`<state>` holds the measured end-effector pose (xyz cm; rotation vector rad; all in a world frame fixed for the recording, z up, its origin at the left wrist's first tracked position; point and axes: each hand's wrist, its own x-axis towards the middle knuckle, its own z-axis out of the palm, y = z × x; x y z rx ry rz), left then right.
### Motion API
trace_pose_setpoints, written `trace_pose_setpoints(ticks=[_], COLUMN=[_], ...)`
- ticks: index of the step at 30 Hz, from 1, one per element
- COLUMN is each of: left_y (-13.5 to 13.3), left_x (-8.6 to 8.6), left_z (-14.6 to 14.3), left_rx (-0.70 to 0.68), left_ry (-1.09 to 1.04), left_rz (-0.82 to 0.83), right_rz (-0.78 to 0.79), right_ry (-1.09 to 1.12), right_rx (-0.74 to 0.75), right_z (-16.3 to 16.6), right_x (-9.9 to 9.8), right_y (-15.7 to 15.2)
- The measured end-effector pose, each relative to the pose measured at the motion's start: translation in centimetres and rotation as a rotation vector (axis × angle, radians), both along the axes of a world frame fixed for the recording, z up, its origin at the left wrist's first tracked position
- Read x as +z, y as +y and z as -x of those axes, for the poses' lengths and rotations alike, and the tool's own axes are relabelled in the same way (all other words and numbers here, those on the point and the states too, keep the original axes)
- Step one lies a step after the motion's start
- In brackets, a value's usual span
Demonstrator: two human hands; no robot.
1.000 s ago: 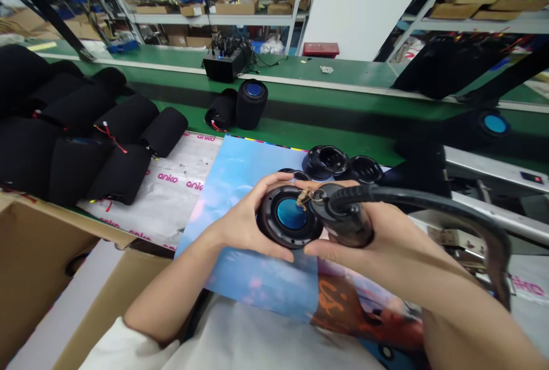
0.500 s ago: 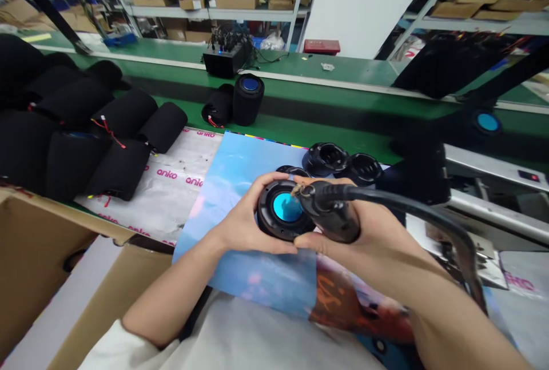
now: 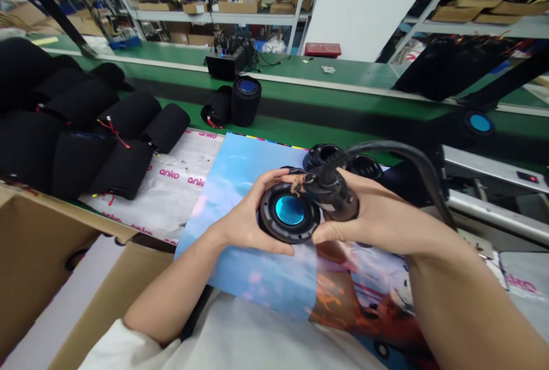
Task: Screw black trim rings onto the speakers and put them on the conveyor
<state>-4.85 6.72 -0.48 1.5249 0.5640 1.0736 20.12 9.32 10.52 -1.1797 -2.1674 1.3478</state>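
My left hand (image 3: 253, 218) curls round the left side of a round black speaker (image 3: 291, 211) with a shiny blue centre, thumb at the near edge and fingers at the far edge. My right hand (image 3: 364, 210) is closed around a black corded electric screwdriver (image 3: 337, 195), cord end up; its tip is hidden. The right thumb touches the speaker's right rim. Both are over a blue printed sheet (image 3: 244, 158). Just behind the hands, black ring-shaped housings (image 3: 319, 154) stand partly covered by the screwdriver, its cord and my right hand.
Several black fabric-covered cylinders (image 3: 128, 112) with red wires lie at left. A blue-topped cylinder (image 3: 246, 101) stands on the green bench behind. An open cardboard box (image 3: 38, 244) is at lower left, a metal machine (image 3: 493, 181) at right. The screwdriver cord (image 3: 412, 155) arches rightward.
The screwdriver has tilted, and its cord now arches higher. My right thumb has slid right along the speaker's rim. The speaker has shifted slightly right, with my left hand still round it.
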Motion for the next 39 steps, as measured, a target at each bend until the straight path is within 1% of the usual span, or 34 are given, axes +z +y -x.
trace_pose_setpoints(ticks=[2, 4, 6, 8, 11, 13, 16, 18, 21, 23, 26, 29, 31, 33, 35, 36, 37, 39], left_y=[0.2, 0.5, 0.7, 0.8, 0.5, 0.1, -0.5, -0.9, -1.3, -1.5, -2.1, -2.8, -3.1, -3.2, -3.1, -3.1, -3.0, -2.9], left_x=[-0.2, -0.3, -0.5, -0.6, -0.7, -0.7, -0.5, -0.4, -0.5, -0.7, -0.9, -0.8, -0.7, -0.5, -0.4, -0.4, -0.3, -0.2], left_z=[0.1, 0.3, 0.4, 0.4, 0.3, 0.1, -0.4, -0.7, -0.9, -1.1, -1.7, -2.4, -2.6, -2.7, -2.7, -2.6, -2.6, -2.5], left_rx=[-0.012, -0.036, -0.071, -0.096, -0.078, -0.050, 0.030, 0.096, 0.134, 0.180, 0.277, 0.297, 0.299, 0.283, 0.265, 0.261, 0.264, 0.271], left_ry=[-0.012, -0.011, -0.008, -0.014, -0.019, -0.013, -0.011, -0.006, 0.046, 0.077, 0.065, 0.068, 0.074, 0.055, 0.038, 0.032, 0.030, 0.033], left_rz=[-0.016, -0.027, -0.038, -0.044, -0.040, -0.045, -0.074, -0.091, -0.115, -0.166, -0.230, -0.162, -0.087, -0.031, -0.002, -0.001, -0.005, -0.010], right_rz=[0.026, 0.013, 0.023, 0.041, 0.021, -0.004, -0.020, 0.013, 0.054, 0.056, 0.049, 0.005, -0.040, -0.116, -0.195, -0.229, -0.251, -0.256], right_ry=[0.042, 0.047, 0.054, 0.056, 0.019, -0.024, -0.045, -0.004, 0.046, 0.049, 0.044, 0.086, 0.219, 0.394, 0.519, 0.548, 0.559, 0.557], right_rx=[0.030, 0.052, 0.063, 0.031, -0.082, -0.194, -0.394, -0.501, -0.633, -0.643, -0.594, -0.623, -0.633, -0.653, -0.720, -0.728, -0.711, -0.632], right_z=[-0.2, -0.3, -0.2, -0.1, 0.1, 0.5, 1.7, 2.7, 3.8, 3.8, 2.9, 2.1, 1.7, 1.3, 0.9, 0.7, 0.5, 0.0], right_x=[-0.5, -0.8, -0.7, -0.4, 0.0, 0.0, -0.6, -1.2, -1.9, -2.2, -2.4, -2.2, -1.7, -1.1, -0.5, -0.4, -0.3, -0.4], right_y=[0.4, 0.6, 0.7, 0.4, -0.9, -2.4, -5.2, -6.9, -8.3, -8.4, -7.8, -7.3, -7.3, -7.4, -7.3, -7.3, -7.2, -7.0])
